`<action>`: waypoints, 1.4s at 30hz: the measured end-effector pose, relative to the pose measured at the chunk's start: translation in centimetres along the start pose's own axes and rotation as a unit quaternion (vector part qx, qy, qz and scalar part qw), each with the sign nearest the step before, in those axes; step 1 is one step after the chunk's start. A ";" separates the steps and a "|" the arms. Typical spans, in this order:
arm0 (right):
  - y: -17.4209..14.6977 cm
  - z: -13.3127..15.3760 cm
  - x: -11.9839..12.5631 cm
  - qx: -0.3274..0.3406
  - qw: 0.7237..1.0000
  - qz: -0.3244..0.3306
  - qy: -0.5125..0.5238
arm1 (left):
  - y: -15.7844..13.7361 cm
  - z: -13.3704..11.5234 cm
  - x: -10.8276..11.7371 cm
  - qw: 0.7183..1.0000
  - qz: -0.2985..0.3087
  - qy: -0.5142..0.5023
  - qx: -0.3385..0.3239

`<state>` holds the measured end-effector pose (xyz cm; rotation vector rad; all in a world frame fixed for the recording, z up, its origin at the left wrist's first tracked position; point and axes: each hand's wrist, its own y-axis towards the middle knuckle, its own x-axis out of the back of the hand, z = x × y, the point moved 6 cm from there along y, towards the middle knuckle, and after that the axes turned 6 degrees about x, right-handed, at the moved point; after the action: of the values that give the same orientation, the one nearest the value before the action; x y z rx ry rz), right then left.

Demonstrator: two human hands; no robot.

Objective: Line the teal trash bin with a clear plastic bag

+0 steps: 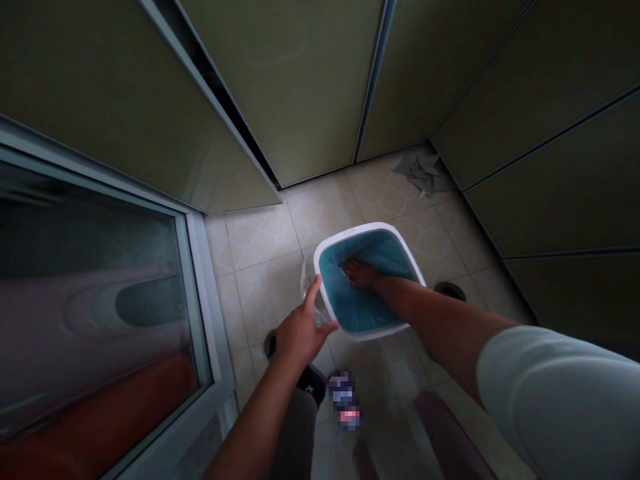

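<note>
A trash bin (407, 250) with a white rim stands upright on the tiled floor. Its inside is lined with a blue-green translucent bag (345, 307), and some clear plastic (303, 277) hangs outside the rim at the left. My left hand (300, 330) holds the bin's left side, thumb and index finger spread along the rim and the other fingers largely hidden. Deep in the bin is my right hand (363, 275), its fingers stretched out against the liner. I see nothing held in it, though the inside is dim.
Cabinet doors (320, 100) line the back and right; one door (240, 193) at the left stands ajar. A grey cloth (423, 173) lies in the far corner. A framed glass door (197, 293) is at the left. My feet flank the bin, and a blurred-out patterned item (345, 400) appears below it.
</note>
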<state>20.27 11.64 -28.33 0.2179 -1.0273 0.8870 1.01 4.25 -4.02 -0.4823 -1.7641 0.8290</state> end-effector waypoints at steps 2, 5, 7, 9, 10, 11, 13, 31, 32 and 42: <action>0.0 -0.5 -0.6 0.002 1.000 -0.010 0.002 | 0.1 0.0 -0.1 1.000 0.004 0.000 0.002; 0.0 -1.1 -1.5 -0.013 0.999 -0.032 0.027 | 0.3 0.1 -0.3 1.000 0.011 0.003 0.006; 0.1 -1.2 -1.8 -0.029 0.997 -0.045 0.057 | 0.4 0.2 -0.4 1.000 0.013 0.000 0.006; 0.3 -1.1 -1.7 -0.039 0.995 -0.051 0.083 | 0.4 0.2 -0.4 1.000 0.014 -0.004 0.003; 0.4 -1.0 -1.4 -0.044 0.994 -0.052 0.090 | 0.4 0.2 -0.5 1.000 0.014 -0.005 0.002; 0.5 -0.8 -1.1 -0.049 0.993 -0.051 0.093 | 0.4 0.2 -0.5 1.000 0.014 -0.005 0.002; 0.6 -0.2 -0.2 -0.056 0.994 -0.044 0.087 | 0.4 0.2 -0.5 1.000 0.011 -0.004 0.000; 1.7 1.0 -1.8 0.010 0.992 -0.044 0.117 | 0.8 0.0 -0.7 0.999 0.041 -0.004 0.012; 1.6 1.0 -1.7 0.008 0.991 -0.047 0.123 | 0.8 0.1 -0.8 0.999 0.044 -0.004 0.012; 1.3 1.7 -1.0 -0.011 0.982 -0.095 0.160 | 0.9 -0.1 -0.7 0.999 0.047 0.013 0.013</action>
<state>18.00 11.02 -28.53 0.1458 -0.7027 0.7095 1.27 4.42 -5.12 -0.5594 -1.7145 0.9065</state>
